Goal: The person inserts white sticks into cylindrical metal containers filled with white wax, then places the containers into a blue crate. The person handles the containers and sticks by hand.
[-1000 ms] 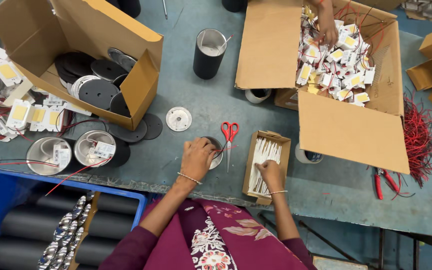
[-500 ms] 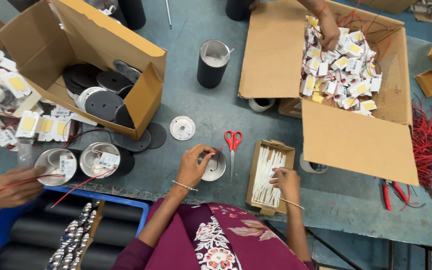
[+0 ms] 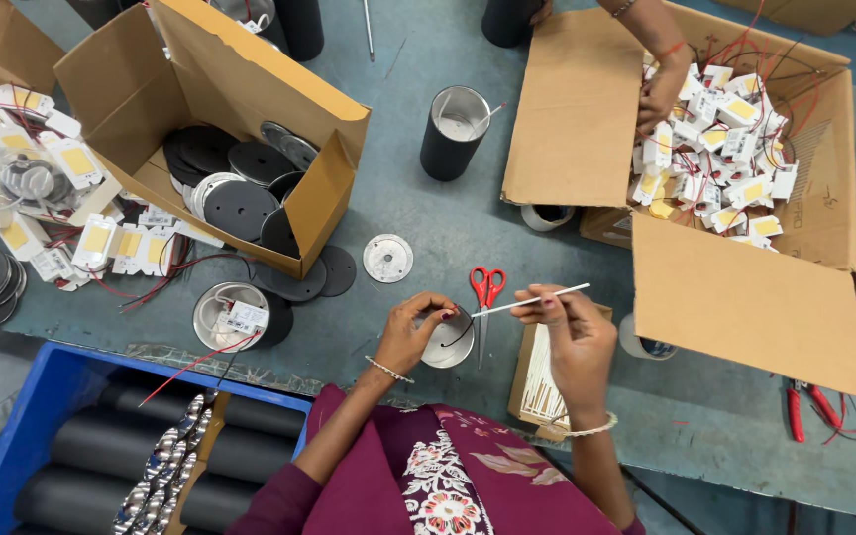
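My left hand [image 3: 412, 329] grips the rim of a small round metal cup [image 3: 450, 343] resting on the grey-blue table [image 3: 418, 218]. My right hand [image 3: 573, 332] pinches a thin white tube [image 3: 532, 300], held almost level and pointing left toward the cup. Under that hand sits a small open cardboard box [image 3: 532, 381] filled with several more white tubes. Red-handled scissors [image 3: 485, 293] lie between my two hands, just beyond the cup.
A cardboard box of black and silver discs [image 3: 240, 188] stands at the left. Another person's hand [image 3: 664, 91] reaches into a big carton of white wired modules [image 3: 735, 168]. Also here: a black cylinder [image 3: 454, 133], a silver disc [image 3: 388, 258], a blue crate [image 3: 81, 446], red pliers [image 3: 806, 408].
My right hand has come up out of the small box with one white tube and brought it toward the cup. My left hand stays on the cup.
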